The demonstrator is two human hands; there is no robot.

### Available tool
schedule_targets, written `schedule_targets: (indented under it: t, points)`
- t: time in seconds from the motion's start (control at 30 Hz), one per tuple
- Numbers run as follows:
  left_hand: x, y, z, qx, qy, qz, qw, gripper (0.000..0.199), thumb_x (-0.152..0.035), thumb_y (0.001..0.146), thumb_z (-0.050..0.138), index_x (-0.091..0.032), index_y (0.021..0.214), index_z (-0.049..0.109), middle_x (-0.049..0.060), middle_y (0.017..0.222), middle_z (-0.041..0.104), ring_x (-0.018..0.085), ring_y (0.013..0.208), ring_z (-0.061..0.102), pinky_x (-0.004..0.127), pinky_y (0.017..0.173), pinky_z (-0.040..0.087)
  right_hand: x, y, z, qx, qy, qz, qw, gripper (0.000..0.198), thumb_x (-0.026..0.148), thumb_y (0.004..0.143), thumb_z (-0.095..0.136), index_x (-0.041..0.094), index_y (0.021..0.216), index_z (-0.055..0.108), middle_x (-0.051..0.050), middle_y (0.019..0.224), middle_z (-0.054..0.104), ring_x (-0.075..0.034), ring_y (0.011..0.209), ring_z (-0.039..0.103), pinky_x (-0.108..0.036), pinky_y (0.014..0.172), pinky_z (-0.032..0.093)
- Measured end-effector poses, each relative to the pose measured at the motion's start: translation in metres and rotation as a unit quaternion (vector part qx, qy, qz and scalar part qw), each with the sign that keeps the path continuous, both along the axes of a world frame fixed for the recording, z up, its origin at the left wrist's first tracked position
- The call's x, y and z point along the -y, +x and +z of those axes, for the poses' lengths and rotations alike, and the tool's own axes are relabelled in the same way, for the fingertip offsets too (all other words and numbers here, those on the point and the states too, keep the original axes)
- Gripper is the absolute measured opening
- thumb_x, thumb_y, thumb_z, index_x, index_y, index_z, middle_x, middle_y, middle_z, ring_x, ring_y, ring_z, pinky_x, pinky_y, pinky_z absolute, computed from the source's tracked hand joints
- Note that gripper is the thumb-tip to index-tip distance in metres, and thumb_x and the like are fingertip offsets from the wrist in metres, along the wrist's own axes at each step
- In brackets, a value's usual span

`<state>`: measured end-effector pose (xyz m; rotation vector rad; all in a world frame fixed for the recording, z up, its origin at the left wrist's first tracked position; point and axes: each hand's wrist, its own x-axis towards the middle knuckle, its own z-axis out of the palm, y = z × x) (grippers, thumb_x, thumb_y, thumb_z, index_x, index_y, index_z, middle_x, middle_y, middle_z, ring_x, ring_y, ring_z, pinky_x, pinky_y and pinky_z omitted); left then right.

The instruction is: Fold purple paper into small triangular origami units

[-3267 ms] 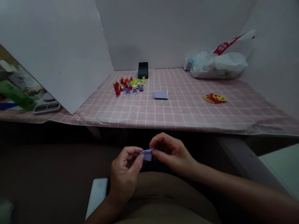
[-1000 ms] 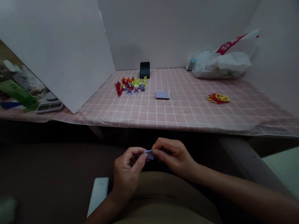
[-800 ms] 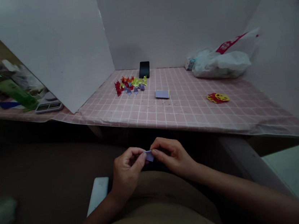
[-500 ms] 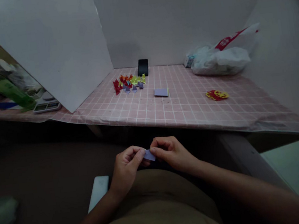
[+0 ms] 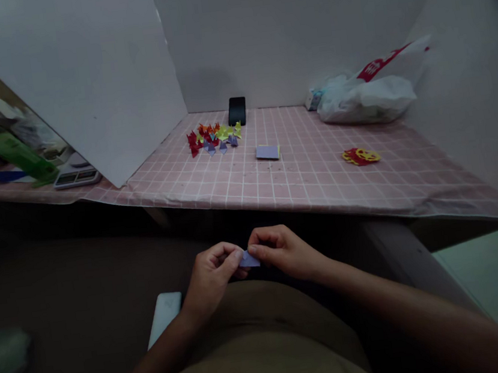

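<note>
A small lavender piece of paper [image 5: 249, 260] is pinched between both hands, in front of the table's edge and above my lap. My left hand [image 5: 216, 272] grips its left end between thumb and fingers. At its upper right, the thumb and fingertips of my right hand [image 5: 282, 252] are closed on the paper. On the table lie a stack of lavender paper squares [image 5: 267, 152] with a yellowish edge, and a cluster of small folded paper pieces [image 5: 214, 136] in red, orange, yellow and lavender.
The table [image 5: 311, 179] has a pink checked cover. A black phone [image 5: 237, 111] leans at the back. Yellow and red cut-outs [image 5: 361, 156] and a white plastic bag [image 5: 368, 99] lie to the right. A white board [image 5: 103, 77], a scale [image 5: 76, 176] and a green bottle [image 5: 8, 146] are left.
The right fingertips have shifted slightly left along the paper's upper edge, and the paper has turned a little. The left hand stays nearly in place.
</note>
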<state>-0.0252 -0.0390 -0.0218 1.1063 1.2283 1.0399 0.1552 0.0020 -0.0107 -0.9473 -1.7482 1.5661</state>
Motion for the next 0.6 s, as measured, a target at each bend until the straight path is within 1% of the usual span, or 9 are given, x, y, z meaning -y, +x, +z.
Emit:
schedule_targets:
  t: [0.07,0.2,0.27,0.47,0.6]
  points:
    - [-0.0003,0.0,-0.0004,-0.001,0.0,0.003,1.0,0.017,-0.032,0.078,0.068,-0.015,0.074,0.069,0.0,0.066,0.067,0.012,0.058,0.064,0.023,0.058,0.051,-0.0014,0.0005,-0.0013,0.003,-0.015,0.002,1.0,0.02,0.032,0.083,0.061,0.015,0.071,0.06,0.003,0.059,0.052,-0.01,0.056,0.043,-0.024,0.053,0.031]
    - [-0.0001,0.0002,-0.0024,-0.004,0.017,0.043,0.999,0.017,-0.032,0.079,0.069,-0.016,0.076,0.068,-0.001,0.065,0.068,0.012,0.058,0.064,0.023,0.058,0.051,-0.0016,-0.0009,-0.0053,-0.031,-0.07,-0.007,0.997,0.017,0.031,0.081,0.064,0.015,0.08,0.063,0.002,0.063,0.057,-0.011,0.058,0.05,-0.025,0.057,0.037]
    - [-0.0004,0.0002,-0.0034,-0.002,0.02,0.047,0.999,0.017,-0.033,0.079,0.069,-0.016,0.076,0.068,-0.001,0.066,0.068,0.012,0.059,0.064,0.023,0.06,0.051,-0.001,-0.002,-0.0066,-0.039,-0.08,-0.013,0.996,0.016,0.03,0.079,0.065,0.015,0.079,0.063,0.002,0.063,0.058,-0.011,0.058,0.051,-0.025,0.058,0.039]
    - [-0.0015,0.0016,-0.0026,0.023,0.018,0.031,0.999,0.014,-0.029,0.075,0.072,-0.016,0.079,0.069,0.0,0.07,0.069,0.013,0.065,0.064,0.024,0.063,0.052,-0.0003,-0.0039,-0.0068,-0.023,-0.074,-0.018,0.997,0.016,0.03,0.079,0.062,0.015,0.076,0.063,0.002,0.061,0.057,-0.01,0.054,0.049,-0.025,0.054,0.037]
    - [-0.0006,0.0035,-0.0019,0.032,0.027,0.032,0.999,0.013,-0.028,0.076,0.071,-0.016,0.08,0.069,0.0,0.072,0.069,0.013,0.066,0.063,0.024,0.064,0.052,-0.0011,-0.0038,-0.0069,-0.007,-0.045,-0.02,0.999,0.014,0.028,0.079,0.061,0.015,0.075,0.063,0.002,0.06,0.056,-0.01,0.055,0.047,-0.024,0.054,0.035]
